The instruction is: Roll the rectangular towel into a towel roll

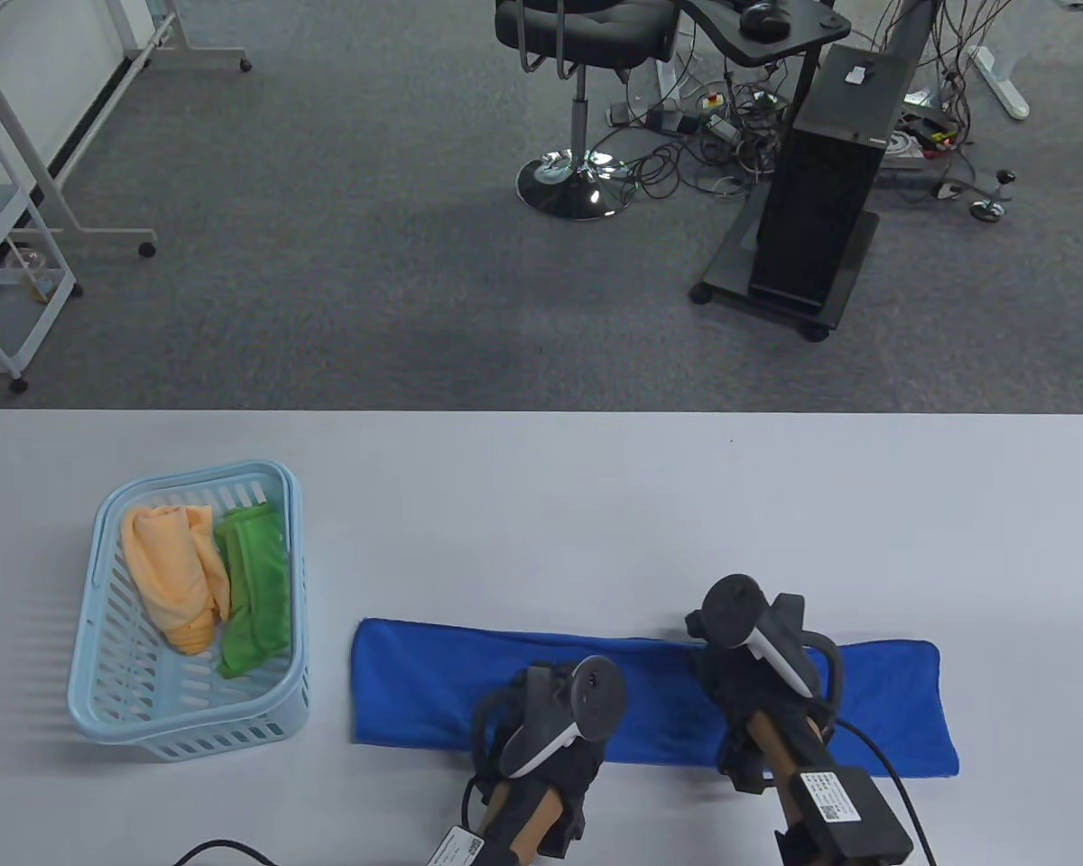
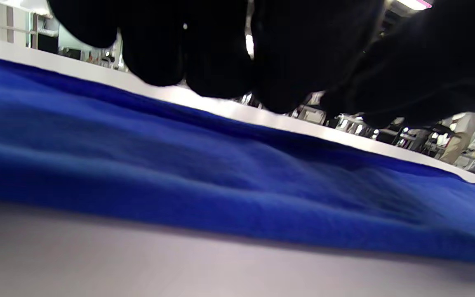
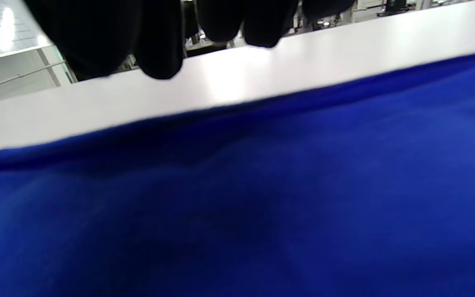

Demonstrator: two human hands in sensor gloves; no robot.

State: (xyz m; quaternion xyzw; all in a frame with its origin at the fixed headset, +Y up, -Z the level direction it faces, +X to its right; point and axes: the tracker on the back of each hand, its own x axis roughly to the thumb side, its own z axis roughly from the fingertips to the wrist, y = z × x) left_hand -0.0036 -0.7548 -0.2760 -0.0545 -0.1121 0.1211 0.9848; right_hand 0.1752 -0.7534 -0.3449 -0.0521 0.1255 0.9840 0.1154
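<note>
Both of your hands sit low in the table view, over the blue towel. Your left hand is at the towel's near edge, just left of the frame's middle, with its tracker riding on top; your right hand lies further up and to the right, its tracker reaching the towel's far edge. From above the trackers hide your fingers, so look to the wrist views: in the left wrist view your gloved fingers hang from the top edge, bunched together above the cloth, and in the right wrist view your fingertips hang above the far hem. Neither view shows them closed round the cloth or any fold pinched, and whether they touch it I cannot tell. The towel lies flat as a long strip across the lower middle of the table view, running from left to right, with no rolled part visible. To its left, in the lower left of the frame, a pale blue basket stands on the grey table, well apart from your hands, holding an orange cloth and a green cloth side by side. Beyond the table, at the top of the frame, a black chair stands on the carpet.
</note>
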